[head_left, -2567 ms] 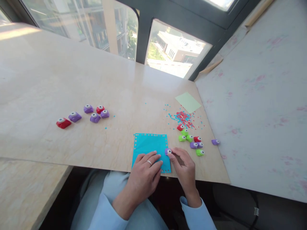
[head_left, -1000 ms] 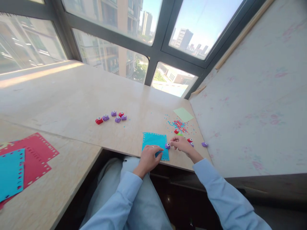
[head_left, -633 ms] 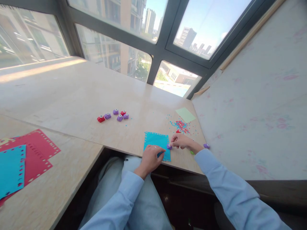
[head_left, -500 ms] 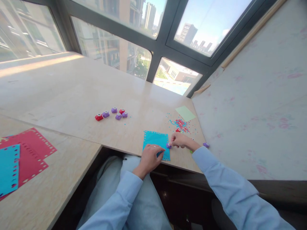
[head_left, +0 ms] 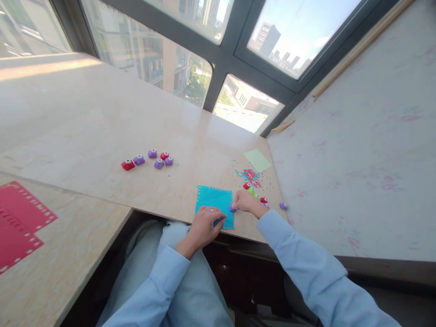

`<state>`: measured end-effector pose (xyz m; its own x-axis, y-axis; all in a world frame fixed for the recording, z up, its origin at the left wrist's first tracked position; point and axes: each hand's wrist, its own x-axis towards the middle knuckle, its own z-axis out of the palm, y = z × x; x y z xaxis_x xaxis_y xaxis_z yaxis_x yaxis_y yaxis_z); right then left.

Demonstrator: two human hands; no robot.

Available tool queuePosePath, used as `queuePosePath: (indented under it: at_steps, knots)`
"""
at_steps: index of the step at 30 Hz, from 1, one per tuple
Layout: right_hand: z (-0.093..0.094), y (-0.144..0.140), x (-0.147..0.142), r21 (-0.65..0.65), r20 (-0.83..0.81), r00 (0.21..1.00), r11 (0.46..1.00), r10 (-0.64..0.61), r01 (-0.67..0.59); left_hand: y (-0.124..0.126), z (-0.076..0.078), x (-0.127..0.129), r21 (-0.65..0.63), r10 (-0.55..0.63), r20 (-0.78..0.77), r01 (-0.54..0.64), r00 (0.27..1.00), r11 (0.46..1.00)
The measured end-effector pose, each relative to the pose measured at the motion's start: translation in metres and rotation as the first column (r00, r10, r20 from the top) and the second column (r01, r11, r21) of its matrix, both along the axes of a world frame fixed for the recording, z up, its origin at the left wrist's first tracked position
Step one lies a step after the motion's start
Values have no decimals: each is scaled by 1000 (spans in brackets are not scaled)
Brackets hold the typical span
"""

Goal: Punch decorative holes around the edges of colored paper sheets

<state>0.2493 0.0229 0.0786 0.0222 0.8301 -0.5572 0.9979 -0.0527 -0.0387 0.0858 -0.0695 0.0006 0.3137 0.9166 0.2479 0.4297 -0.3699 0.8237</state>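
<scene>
A blue sheet of paper (head_left: 213, 196) with small notches punched along its edges lies near the table's front edge. My left hand (head_left: 206, 222) rests on its lower part, fingers stretched over the paper and thumb apart. At the sheet's right edge sits a small purple craft punch (head_left: 232, 208), with the fingers of my right hand (head_left: 245, 202) closed on it. Those fingers partly cover the punch. Just beyond my right hand stand a red punch (head_left: 247, 185), a green punch (head_left: 251, 192) and another red punch (head_left: 264, 200).
Red and blue paper bits (head_left: 251, 176) lie heaped beside a pale green sheet (head_left: 258, 160). Several red and purple punches (head_left: 159, 164) stand to the left. Punched red sheets (head_left: 25, 206) are at far left. A purple punch (head_left: 283, 206) sits by the wall (head_left: 340, 190).
The view has shifted, so everything appears further left. My right wrist has dropped slightly, uncovering the green and red punches behind it. Both hands keep their places at the blue paper.
</scene>
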Motion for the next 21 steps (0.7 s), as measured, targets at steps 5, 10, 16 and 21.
queuePosePath:
  at_steps: [5,10,16,21]
  knots:
    - [-3,-2,3,22,-48,999,1000,-20,21,1,-1,1,0,4,-4,-4,1000,1000]
    - [-5,-5,9,-2,-148,985,997,-83,84,2,-2,3,18,27,-25,-27,999,999]
    - [-13,-10,25,-44,-301,940,987,-158,152,1,-2,5,33,44,-62,-42,997,999]
    - [-23,-24,34,52,-426,891,979,-156,197,0,-2,10,47,105,-110,-101,988,994]
